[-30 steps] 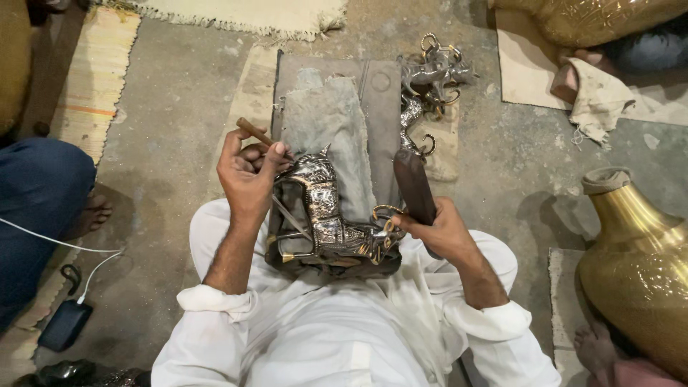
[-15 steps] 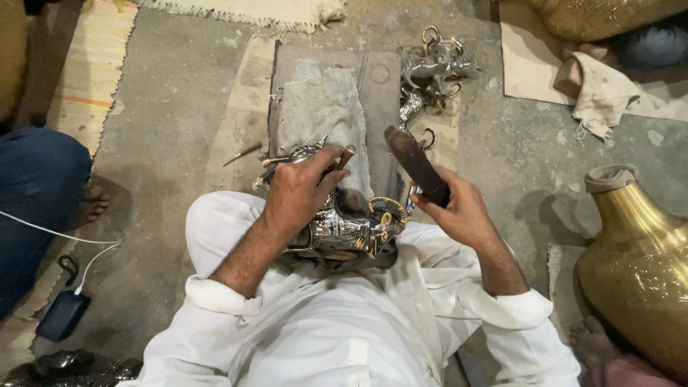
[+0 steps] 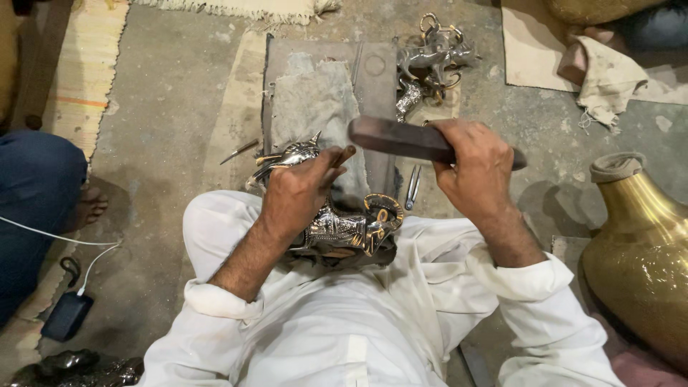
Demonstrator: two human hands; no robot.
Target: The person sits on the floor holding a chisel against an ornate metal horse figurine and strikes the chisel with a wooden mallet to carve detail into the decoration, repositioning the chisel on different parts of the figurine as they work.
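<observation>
A person in white clothes sits on a concrete floor (image 3: pixel 165 107), seen from above, working on a metal figurine (image 3: pixel 344 228) that lies across the lap. The figurine is silver with gold-coloured curled details and looks like an animal on its side, its pointed end toward the left hand (image 3: pixel 297 193).

The left hand is closed over the figurine's upper part, fingers curled and pinching a thin rod (image 3: pixel 342 155), probably a punch or chisel, whose brown tip sticks up past the knuckles. The right hand (image 3: pixel 473 168) is wrapped tight around a dark, flat wooden bar (image 3: pixel 401 138), held level above the lap like a mallet, its free end near the rod's tip but not touching it.

The figurine looks like cast metal: stiff, fairly heavy, and polished enough to slip. Its curled horns and thin projecting parts seem the likeliest to bend or snag, so the thick body is the safer place to take hold, as the left hand does now. The bar looks solid and rigid, best gripped near one end.

Just ahead of the knees lies a grey slab (image 3: pixel 376 79) with a worn cloth (image 3: pixel 315 93) on it. More silver figurines (image 3: pixel 433 57) sit at the slab's far right corner. A large brass vase (image 3: pixel 641 251) stands at the right. At the left are another person's blue-clad leg (image 3: pixel 36 201) and bare foot (image 3: pixel 86 206).
</observation>
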